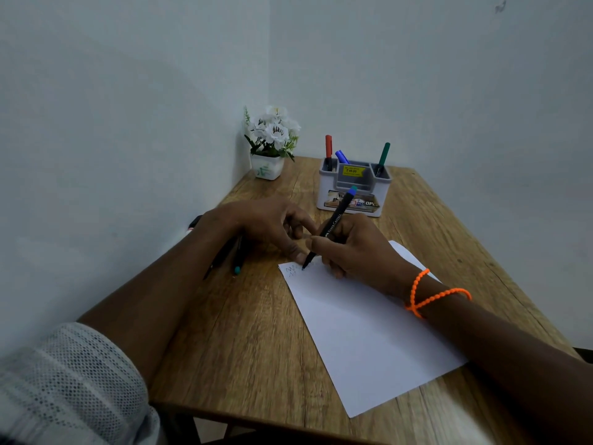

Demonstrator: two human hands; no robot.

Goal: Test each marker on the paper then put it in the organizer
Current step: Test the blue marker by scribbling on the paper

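Note:
My right hand [356,248] grips a black marker [333,224] with a teal end, and its tip touches the top left corner of the white paper [362,335] beside a few faint scribbles [292,270]. My left hand [266,226] rests at that same corner, thumb down on the paper's edge and fingers loosely curled. The grey organizer [353,191] stands behind the hands. It holds a red marker [328,147], a blue marker [342,156] and a green marker [383,155]. Two dark markers [232,255] lie on the table under my left wrist.
A pot of white flowers [271,146] stands in the back corner of the wooden table [244,332]. Another marker [194,224] lies at the table's left edge against the wall. Walls close the table in at the left and the back.

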